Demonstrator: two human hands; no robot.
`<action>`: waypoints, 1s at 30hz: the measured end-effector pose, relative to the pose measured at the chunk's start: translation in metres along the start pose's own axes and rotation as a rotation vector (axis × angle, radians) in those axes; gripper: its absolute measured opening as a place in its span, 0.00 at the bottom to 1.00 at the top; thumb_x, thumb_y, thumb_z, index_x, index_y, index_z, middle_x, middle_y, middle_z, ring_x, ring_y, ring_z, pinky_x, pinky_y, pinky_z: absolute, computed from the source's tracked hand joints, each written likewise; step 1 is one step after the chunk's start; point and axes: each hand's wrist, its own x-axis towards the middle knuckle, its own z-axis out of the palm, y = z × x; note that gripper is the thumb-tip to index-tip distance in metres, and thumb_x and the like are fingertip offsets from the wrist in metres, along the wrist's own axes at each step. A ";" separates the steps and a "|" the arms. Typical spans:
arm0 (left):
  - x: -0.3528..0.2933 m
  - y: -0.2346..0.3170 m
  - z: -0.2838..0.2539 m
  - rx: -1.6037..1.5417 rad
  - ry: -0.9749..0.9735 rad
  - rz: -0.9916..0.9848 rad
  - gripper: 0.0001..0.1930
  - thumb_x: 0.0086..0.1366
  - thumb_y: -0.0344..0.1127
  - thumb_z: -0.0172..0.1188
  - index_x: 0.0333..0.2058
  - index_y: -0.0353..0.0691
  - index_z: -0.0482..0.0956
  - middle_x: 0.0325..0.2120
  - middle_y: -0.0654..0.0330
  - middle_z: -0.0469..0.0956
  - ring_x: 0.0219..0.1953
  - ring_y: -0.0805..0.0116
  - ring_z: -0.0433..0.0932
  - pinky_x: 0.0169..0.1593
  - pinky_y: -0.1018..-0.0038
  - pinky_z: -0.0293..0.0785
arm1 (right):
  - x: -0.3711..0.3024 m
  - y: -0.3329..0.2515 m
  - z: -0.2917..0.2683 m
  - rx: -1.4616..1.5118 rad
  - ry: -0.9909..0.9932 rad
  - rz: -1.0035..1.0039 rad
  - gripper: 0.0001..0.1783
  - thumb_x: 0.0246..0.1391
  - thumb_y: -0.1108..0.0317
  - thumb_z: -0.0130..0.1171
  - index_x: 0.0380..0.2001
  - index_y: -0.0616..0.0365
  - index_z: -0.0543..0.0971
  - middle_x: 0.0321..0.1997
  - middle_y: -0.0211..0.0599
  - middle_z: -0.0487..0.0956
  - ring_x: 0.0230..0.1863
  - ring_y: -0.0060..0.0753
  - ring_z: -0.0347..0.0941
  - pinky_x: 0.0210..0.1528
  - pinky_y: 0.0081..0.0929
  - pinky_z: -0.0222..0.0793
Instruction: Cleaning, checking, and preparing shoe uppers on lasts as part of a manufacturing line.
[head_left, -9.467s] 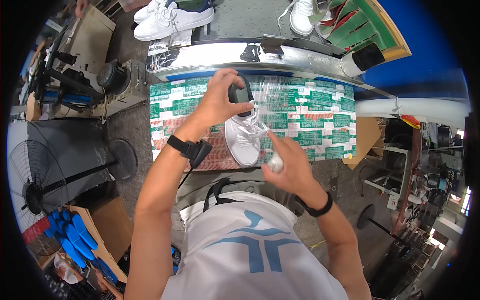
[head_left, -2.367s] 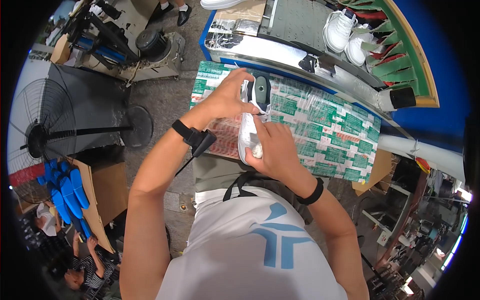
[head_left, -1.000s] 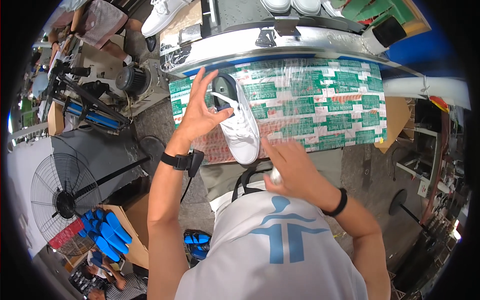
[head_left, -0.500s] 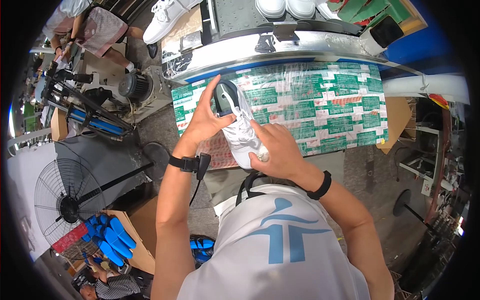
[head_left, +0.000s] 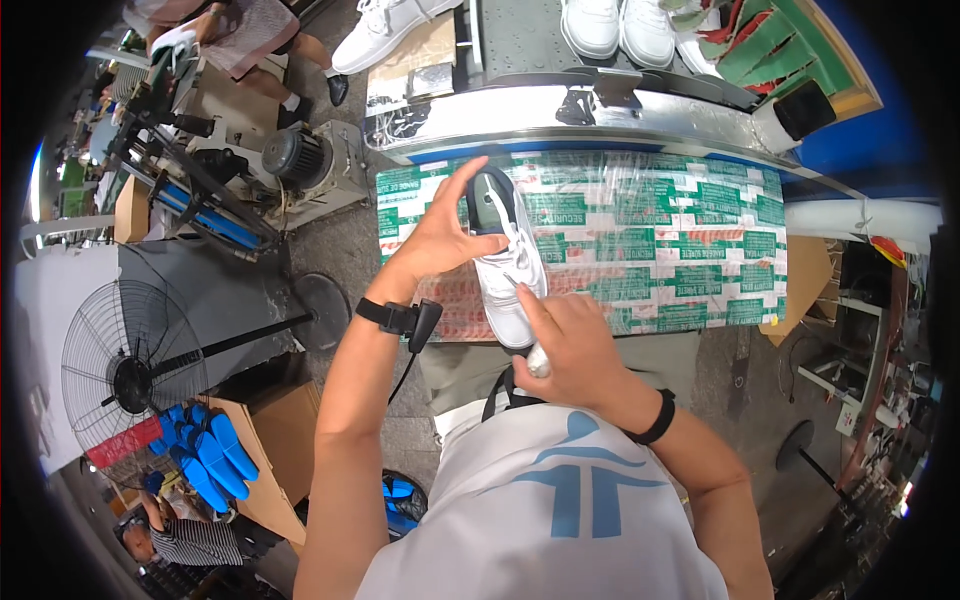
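A tabletop (head_left: 680,270) stretches toward 2 o'clock, covered in green-and-white tape (head_left: 705,245) with block lettering repeated in rows and strips of red print. Between 5 and 6 o'clock, a white shirt (head_left: 500,530) bears a large blue emblem (head_left: 600,500) shaped like a figure. Between 8 and 9 o'clock, a floor fan (head_left: 131,384) carries a red panel (head_left: 124,442); no writing can be made out there.

The white lace-up shoe (head_left: 510,310) stands on the tabletop near the centre, toe toward 6 o'clock. At its 10 o'clock side, the left hand (head_left: 440,240) has thumb and fingers spread apart, the thumb touching the tongue. Between 4 and 5 o'clock of the shoe, the right hand (head_left: 580,350) is closed around a pale rounded piece (head_left: 539,361), index finger pointing at the laces. A small dark round mark (head_left: 488,198) shows on the grey-green insole (head_left: 486,215).
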 end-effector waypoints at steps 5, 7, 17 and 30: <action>-0.002 0.009 0.003 -0.071 -0.042 -0.003 0.61 0.56 0.39 0.88 0.83 0.47 0.57 0.81 0.48 0.60 0.83 0.52 0.58 0.84 0.51 0.56 | 0.014 0.013 0.031 -0.101 0.036 -0.075 0.48 0.44 0.62 0.78 0.69 0.73 0.76 0.43 0.44 0.76 0.43 0.49 0.74 0.49 0.45 0.72; -0.003 0.010 0.006 -0.092 -0.031 -0.011 0.61 0.56 0.39 0.88 0.83 0.47 0.57 0.81 0.47 0.60 0.83 0.51 0.58 0.84 0.50 0.56 | 0.016 0.013 0.037 -0.094 0.043 -0.084 0.48 0.45 0.62 0.78 0.69 0.73 0.76 0.42 0.45 0.76 0.42 0.49 0.74 0.49 0.45 0.72; 0.000 0.001 -0.003 -0.123 -0.018 0.030 0.59 0.54 0.35 0.86 0.82 0.46 0.61 0.80 0.49 0.63 0.82 0.53 0.60 0.83 0.51 0.57 | -0.022 -0.004 -0.007 0.232 -0.140 0.067 0.46 0.50 0.60 0.74 0.69 0.74 0.74 0.43 0.49 0.79 0.44 0.54 0.77 0.50 0.50 0.72; -0.103 -0.059 0.047 -1.153 0.467 -0.392 0.44 0.68 0.32 0.78 0.78 0.40 0.65 0.69 0.52 0.76 0.69 0.59 0.77 0.67 0.61 0.80 | 0.004 0.030 0.051 0.344 -0.220 0.297 0.46 0.59 0.57 0.70 0.76 0.66 0.67 0.50 0.58 0.83 0.53 0.63 0.80 0.56 0.55 0.75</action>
